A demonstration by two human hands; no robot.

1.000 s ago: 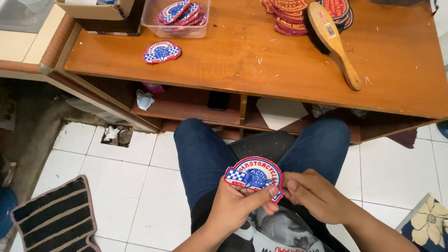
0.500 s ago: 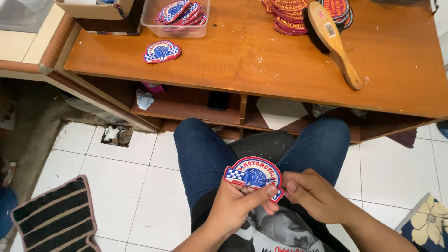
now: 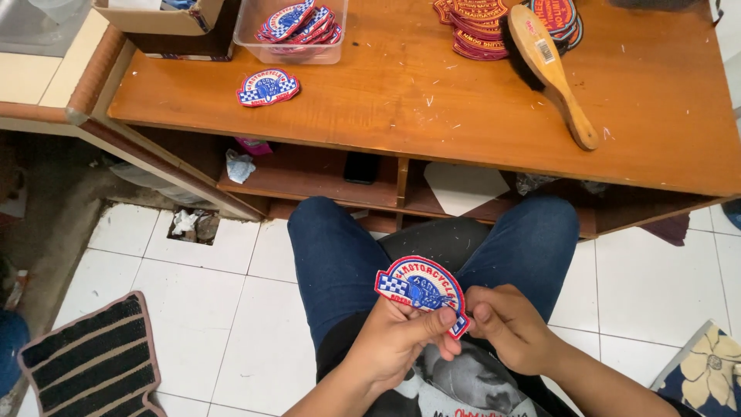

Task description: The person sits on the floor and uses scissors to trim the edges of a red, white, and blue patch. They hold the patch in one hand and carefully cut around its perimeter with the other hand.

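Pinching one embroidered patch [image 3: 421,289] over the lap, the left hand [image 3: 397,340] grips its lower edge while the right hand [image 3: 509,328] nips its corner at 4 o'clock; its long axis runs 10 to 4. Farther, at 11 o'clock, one loose patch [image 3: 267,86] lies on the wooden table [image 3: 401,100], one hairbrush [image 3: 552,73] at 1 o'clock, two patch stacks beyond.

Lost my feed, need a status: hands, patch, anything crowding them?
Left hand pinching embroidered patch, thumb on top. Right hand fingering its lower right edge. Patch over lap, nothing in the way.
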